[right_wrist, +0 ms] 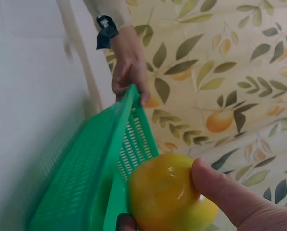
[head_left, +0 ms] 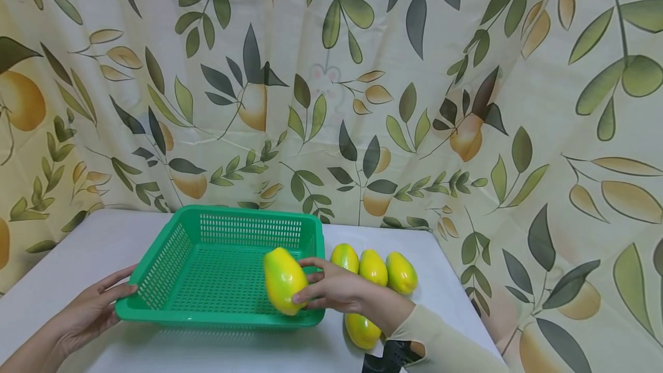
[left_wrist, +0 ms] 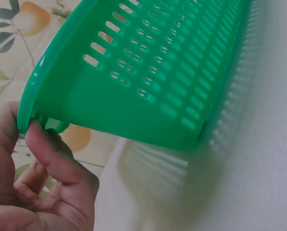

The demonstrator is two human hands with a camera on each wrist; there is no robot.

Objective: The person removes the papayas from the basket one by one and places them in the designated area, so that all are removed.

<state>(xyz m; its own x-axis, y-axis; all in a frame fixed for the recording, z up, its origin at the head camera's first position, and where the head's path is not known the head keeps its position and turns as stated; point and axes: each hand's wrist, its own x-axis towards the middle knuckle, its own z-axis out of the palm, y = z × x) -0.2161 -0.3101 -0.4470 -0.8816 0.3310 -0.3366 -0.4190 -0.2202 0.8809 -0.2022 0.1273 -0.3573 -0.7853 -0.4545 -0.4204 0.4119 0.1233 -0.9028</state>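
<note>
A glossy yellow-green fruit, a papaya by its shape (head_left: 285, 282), is gripped by my right hand (head_left: 331, 286) over the right end of a green plastic basket (head_left: 220, 316). In the right wrist view, the thumb presses on the fruit (right_wrist: 167, 192) beside the basket wall (right_wrist: 71, 178); most other fingers are hidden. My left hand (head_left: 93, 309) pinches the rim at the basket's left front corner. The left wrist view shows that hand (left_wrist: 52, 178) with thumb and fingers on either side of the rim (left_wrist: 35, 91). No fruit shows on the basket's visible floor.
Right of the basket, several similar papayas lie on the white-covered table (head_left: 414, 327): three in a back row, including one papaya (head_left: 402, 273), and another papaya (head_left: 362, 331) nearer, partly behind my right forearm. A leaf-and-fruit patterned curtain (head_left: 331, 102) hangs behind the table.
</note>
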